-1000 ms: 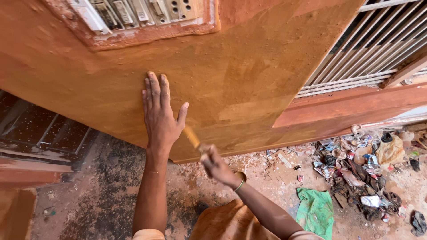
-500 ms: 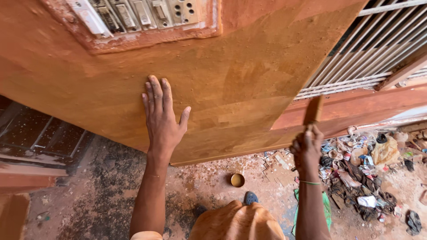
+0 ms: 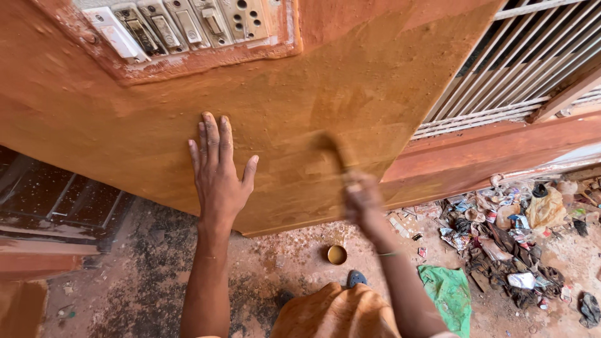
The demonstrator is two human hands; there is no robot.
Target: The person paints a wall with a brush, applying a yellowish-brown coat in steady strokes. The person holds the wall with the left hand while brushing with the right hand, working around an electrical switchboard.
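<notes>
At the far left a dark tiled floor (image 3: 59,200) is seen below the wall's lower edge; above it, a switch panel (image 3: 188,25) with several switches and sockets is set into the orange-brown painted wall (image 3: 350,69), its frame smeared with the same paint; the left hand (image 3: 218,172) is laid flat against the wall below the panel, its fingers (image 3: 213,134) stretched out and slightly spread, nothing being grasped; to its right, the right hand (image 3: 362,200) is raised before the wall and blurred by motion, its fingers clenched round the handle of a paintbrush (image 3: 335,153), whose dark head is pressed to or held just against the painted wall, well apart from the left hand; which of the two cannot be told through the blur; a thin band is worn on the right wrist; on the rough ground below, between the two forearms, a small round tin (image 3: 337,254) is seen, and just beside it a blue sandal (image 3: 357,277); further right a green cloth (image 3: 449,294) is spread on the ground; a heap of rubbish (image 3: 513,238) is piled at the far right, beneath a barred window grille (image 3: 519,69).
</notes>
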